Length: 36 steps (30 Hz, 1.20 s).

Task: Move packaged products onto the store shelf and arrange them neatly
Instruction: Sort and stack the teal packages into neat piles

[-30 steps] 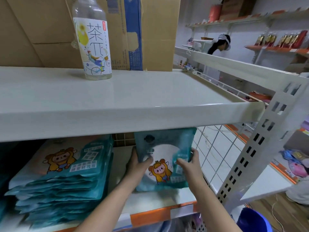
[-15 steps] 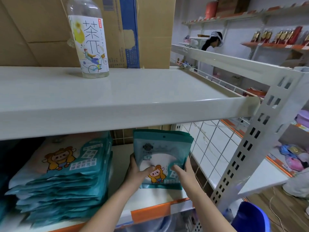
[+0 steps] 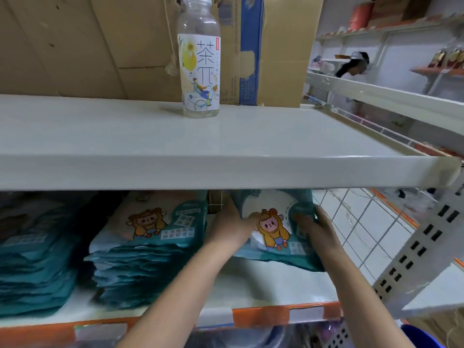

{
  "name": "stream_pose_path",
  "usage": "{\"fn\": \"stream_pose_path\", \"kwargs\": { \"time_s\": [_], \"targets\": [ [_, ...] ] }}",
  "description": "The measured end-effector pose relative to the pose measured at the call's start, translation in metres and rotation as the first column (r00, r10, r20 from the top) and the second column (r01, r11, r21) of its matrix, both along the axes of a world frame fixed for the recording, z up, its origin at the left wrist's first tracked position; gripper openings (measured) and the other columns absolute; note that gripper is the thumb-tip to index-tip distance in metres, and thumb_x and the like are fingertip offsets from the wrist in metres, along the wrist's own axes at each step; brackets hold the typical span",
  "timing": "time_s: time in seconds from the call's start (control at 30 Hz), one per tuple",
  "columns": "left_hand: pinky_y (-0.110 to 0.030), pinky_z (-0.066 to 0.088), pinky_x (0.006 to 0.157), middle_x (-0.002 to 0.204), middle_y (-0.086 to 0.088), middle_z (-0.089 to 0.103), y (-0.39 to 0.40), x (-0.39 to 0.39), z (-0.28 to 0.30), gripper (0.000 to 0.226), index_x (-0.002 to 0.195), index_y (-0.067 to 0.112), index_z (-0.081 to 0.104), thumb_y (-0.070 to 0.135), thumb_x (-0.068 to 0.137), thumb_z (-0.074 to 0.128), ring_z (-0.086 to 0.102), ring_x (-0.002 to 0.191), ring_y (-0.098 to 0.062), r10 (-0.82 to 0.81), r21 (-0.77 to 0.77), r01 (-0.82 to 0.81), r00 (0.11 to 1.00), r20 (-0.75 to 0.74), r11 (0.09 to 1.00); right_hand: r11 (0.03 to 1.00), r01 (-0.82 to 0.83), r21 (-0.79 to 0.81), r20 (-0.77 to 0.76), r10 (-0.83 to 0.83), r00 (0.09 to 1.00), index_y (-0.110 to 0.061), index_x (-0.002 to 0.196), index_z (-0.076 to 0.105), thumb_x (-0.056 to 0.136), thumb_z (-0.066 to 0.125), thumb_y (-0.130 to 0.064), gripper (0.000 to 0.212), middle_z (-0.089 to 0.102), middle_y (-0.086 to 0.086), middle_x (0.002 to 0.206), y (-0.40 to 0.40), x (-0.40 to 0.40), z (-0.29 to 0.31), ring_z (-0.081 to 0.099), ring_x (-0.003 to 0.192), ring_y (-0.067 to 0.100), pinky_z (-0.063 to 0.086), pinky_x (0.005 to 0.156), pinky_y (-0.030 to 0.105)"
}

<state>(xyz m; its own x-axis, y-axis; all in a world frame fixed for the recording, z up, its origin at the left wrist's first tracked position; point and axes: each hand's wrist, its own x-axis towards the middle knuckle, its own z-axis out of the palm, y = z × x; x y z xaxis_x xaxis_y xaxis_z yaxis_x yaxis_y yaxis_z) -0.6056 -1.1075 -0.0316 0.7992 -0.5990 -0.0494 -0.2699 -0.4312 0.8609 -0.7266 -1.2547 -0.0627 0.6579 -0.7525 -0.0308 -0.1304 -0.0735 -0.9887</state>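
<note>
A teal packet with a cartoon animal and a white round window lies tilted on the lower shelf, its top edge hidden under the upper shelf. My left hand grips its left side, thumb on the front. My right hand grips its right side. Left of it sits a stack of like teal packets, and a further stack lies at the far left.
The white upper shelf carries a tea bottle in front of cardboard boxes. A wire grid panel closes the lower shelf's right side, beside a perforated upright. A person stands far back right.
Both hands have pushed the packet deeper onto the lower shelf and tipped it back from upright toward flat. My view has swung left, bringing a second stack into sight.
</note>
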Motion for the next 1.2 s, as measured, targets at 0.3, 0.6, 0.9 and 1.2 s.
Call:
{"fn": "stream_pose_path", "kwargs": {
  "time_s": [0.3,0.6,0.9,1.2],
  "targets": [
    [-0.024,0.031,0.094,0.136,0.005,0.048,0.110,0.067,0.063,0.056,0.133,0.025,0.048,0.045,0.085,0.067,0.045,0.121,-0.018,0.074,-0.111,-0.073,0.997,0.010,0.991,0.977,-0.203,0.068,-0.013,0.204,0.979,-0.018,0.111,0.058,0.093,0.052,-0.021,0.019,0.070,0.009,0.102,0.078,0.076,0.050,0.070,0.086,0.028,0.058,0.078,0.037],
    [-0.028,0.038,0.088,0.133,-0.001,0.053,0.178,0.126,0.039,0.056,0.136,0.017,0.050,0.040,0.087,0.065,0.050,0.121,-0.022,0.149,-0.076,-0.155,0.986,-0.076,0.985,0.984,-0.161,-0.074,-0.110,0.152,0.982,-0.017,0.100,0.065,0.086,0.066,-0.027,0.018,0.070,0.001,0.093,0.146,0.141,0.050,0.068,0.081,0.017,0.056,0.073,0.029],
    [-0.034,0.049,0.081,0.104,-0.007,0.066,0.194,0.147,0.020,0.055,0.105,0.008,0.062,0.058,0.082,0.062,0.061,0.089,-0.021,0.076,0.093,-0.070,0.995,-0.062,0.993,0.987,-0.114,-0.115,-0.319,0.072,0.945,-0.020,0.120,0.061,0.087,0.050,-0.040,0.040,0.071,0.004,0.104,0.169,0.148,0.040,0.067,0.085,0.018,0.054,0.082,0.031],
    [-0.043,0.050,0.095,0.114,-0.009,0.060,0.196,0.149,0.011,0.068,0.127,0.014,0.042,0.048,0.077,0.073,0.061,0.102,-0.026,-0.045,-0.086,0.008,0.899,-0.437,0.996,0.953,-0.058,0.298,-0.258,0.139,0.956,-0.017,0.092,0.058,0.094,0.047,-0.037,0.023,0.067,0.003,0.078,0.182,0.134,0.043,0.060,0.064,0.018,0.045,0.060,0.026]
  ]
}}
